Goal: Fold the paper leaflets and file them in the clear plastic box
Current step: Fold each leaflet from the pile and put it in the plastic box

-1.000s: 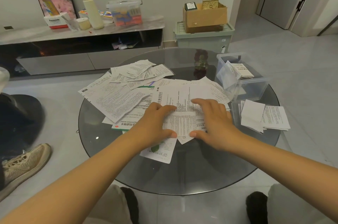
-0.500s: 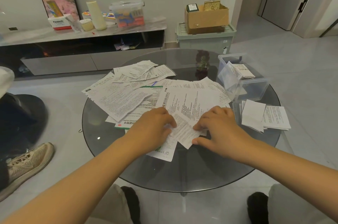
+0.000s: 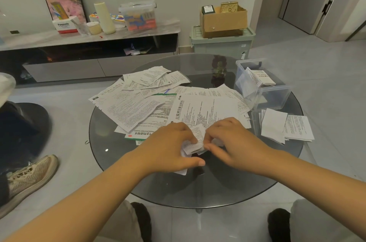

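Observation:
A heap of printed paper leaflets covers the far half of a round glass table. Near the table's middle, my left hand and my right hand both pinch one small, partly folded leaflet between them, just above the glass. The clear plastic box stands at the table's right edge with a few folded leaflets leaning inside. Beside it, nearer to me, lies a small stack of folded leaflets.
Another person's beige sneaker rests on the floor at left. A low TV cabinet with boxes and bottles runs along the back wall. A cardboard box sits on a green storage bin. My knees and dark shoes show under the table.
My hands have drawn one leaflet out of the heap toward me and folded it smaller; they have come closer together and lifted it slightly off the glass.

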`<state>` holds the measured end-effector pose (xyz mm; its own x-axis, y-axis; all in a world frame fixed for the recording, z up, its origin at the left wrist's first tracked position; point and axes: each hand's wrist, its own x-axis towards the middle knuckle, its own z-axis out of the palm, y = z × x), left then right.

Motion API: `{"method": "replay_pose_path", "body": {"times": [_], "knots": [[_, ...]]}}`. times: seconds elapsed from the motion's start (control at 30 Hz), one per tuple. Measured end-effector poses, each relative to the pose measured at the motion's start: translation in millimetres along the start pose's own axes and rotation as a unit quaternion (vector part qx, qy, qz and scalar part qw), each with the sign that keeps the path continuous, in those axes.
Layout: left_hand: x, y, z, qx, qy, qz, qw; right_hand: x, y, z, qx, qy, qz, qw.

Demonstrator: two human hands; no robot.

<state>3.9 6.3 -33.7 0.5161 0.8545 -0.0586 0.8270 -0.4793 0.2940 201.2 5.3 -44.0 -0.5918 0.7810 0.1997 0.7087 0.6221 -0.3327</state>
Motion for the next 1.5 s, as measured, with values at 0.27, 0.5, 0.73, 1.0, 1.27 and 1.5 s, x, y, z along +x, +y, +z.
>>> {"method": "replay_pose_path", "body": {"times": [0.27,0.5,0.73,1.0,1.27,1.5], "knots": [[6.8,-3.0,2.6,-0.119,0.037,-0.087,0.988,10.9,-0.7,5.0,0.119,-0.009,0.101,0.988],[10.3,-3.5,8.5,-0.146,0.062,-0.087,0.983,19.0,-1.3,20.0,0.055,0.012,0.139,0.989],[11.5,-10.2,0.1,-0.165,0.036,-0.109,0.98,23.9,-0.7,14.6,0.035,-0.036,0.181,0.982],[12.4,-7.1,-1.0,-0.122,0.033,-0.111,0.986,24.1,-3.6,8.9,0.018,-0.063,0.17,0.983],[13.0,13.3,0.3,-0.241,0.05,-0.121,0.962,9.0,-5.5,-1.5,0.1,-0.021,0.187,0.977],[19.6,33.5,14.9,-0.233,0.025,-0.1,0.967,-8.0,-1.6,-7.7,0.016,-0.063,0.201,0.977]]}}
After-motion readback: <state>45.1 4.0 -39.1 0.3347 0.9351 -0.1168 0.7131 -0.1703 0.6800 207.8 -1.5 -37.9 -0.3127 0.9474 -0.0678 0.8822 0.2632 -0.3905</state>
